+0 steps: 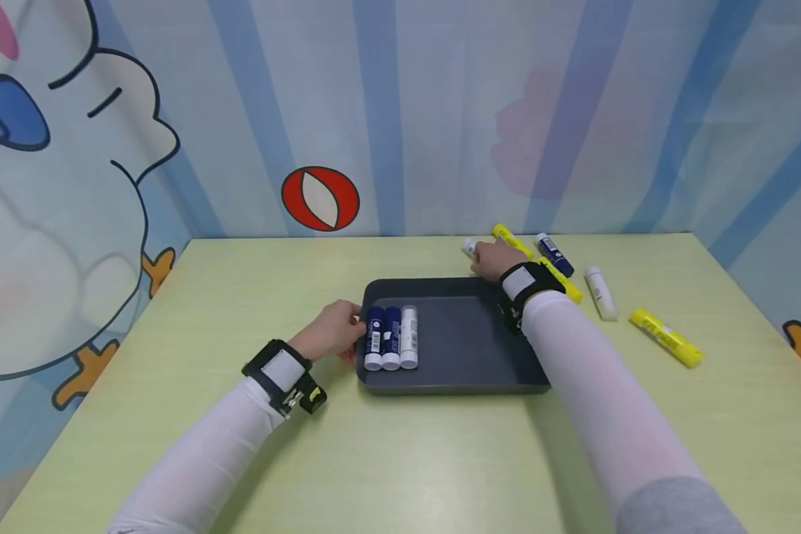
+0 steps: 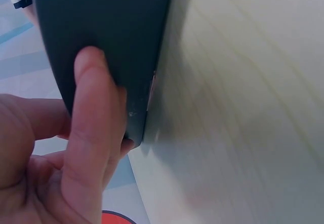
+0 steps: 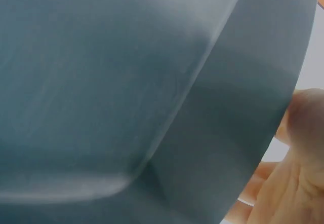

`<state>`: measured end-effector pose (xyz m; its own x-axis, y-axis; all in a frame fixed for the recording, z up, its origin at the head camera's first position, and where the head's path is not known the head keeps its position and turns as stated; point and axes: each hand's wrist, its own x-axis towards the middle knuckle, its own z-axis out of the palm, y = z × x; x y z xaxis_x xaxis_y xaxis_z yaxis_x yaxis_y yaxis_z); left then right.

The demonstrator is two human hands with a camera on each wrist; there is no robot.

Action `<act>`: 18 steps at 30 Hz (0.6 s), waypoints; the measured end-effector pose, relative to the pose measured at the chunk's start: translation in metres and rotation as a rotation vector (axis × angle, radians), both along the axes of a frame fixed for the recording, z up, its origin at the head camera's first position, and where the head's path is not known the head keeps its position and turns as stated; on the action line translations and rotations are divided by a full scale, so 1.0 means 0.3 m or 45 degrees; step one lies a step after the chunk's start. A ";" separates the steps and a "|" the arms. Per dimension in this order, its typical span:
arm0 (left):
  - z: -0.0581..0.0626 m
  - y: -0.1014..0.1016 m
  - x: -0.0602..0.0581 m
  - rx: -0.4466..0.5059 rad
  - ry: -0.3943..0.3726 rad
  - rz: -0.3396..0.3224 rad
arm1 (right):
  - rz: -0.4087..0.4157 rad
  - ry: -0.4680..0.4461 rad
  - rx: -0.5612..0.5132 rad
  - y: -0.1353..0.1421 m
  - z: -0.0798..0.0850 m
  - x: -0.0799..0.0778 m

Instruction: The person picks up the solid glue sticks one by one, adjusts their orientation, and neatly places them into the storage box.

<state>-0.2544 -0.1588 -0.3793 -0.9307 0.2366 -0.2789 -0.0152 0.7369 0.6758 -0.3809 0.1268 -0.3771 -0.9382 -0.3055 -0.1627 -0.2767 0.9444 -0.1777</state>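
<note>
White sleeves (image 1: 594,386) closest to us, and at the end of one, the left hand (image 1: 327,331) has its fingers (image 2: 90,97) clamped on the dark grey tray (image 1: 454,334), one flat to the outer wall, another over the rim! Just across that rim from those fingers, two blue sticks (image 1: 391,337) lie side by side with a white stick (image 1: 409,337). Over to the right hand (image 1: 498,259), at the tray's far right corner: fingers right beside another white stick (image 1: 469,247), and whether they pinch it, I cannot tell. Just beyond them, a yellow stick (image 1: 507,236); to their right, a second yellow stick (image 1: 564,282) and a dark blue stick (image 1: 554,254). Farther right of those fingers, a third white stick (image 1: 601,294), then a third yellow stick (image 1: 666,337), all on the pale desk (image 1: 407,460). Beyond everything, a blue-striped backdrop (image 1: 434,133)!
</note>
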 end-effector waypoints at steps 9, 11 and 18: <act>-0.001 0.006 -0.002 -0.003 0.001 0.006 | -0.138 0.073 -0.019 -0.001 0.004 0.007; -0.001 0.007 -0.002 -0.005 0.000 0.005 | -0.138 0.087 -0.028 0.001 0.008 0.011; -0.011 0.002 -0.005 0.006 0.000 0.006 | -0.172 0.119 -0.089 0.000 0.028 0.034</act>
<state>-0.2560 -0.1582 -0.3826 -0.9319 0.2336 -0.2776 -0.0183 0.7339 0.6791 -0.3708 0.1267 -0.3686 -0.9815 -0.1832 -0.0558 -0.1665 0.9603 -0.2238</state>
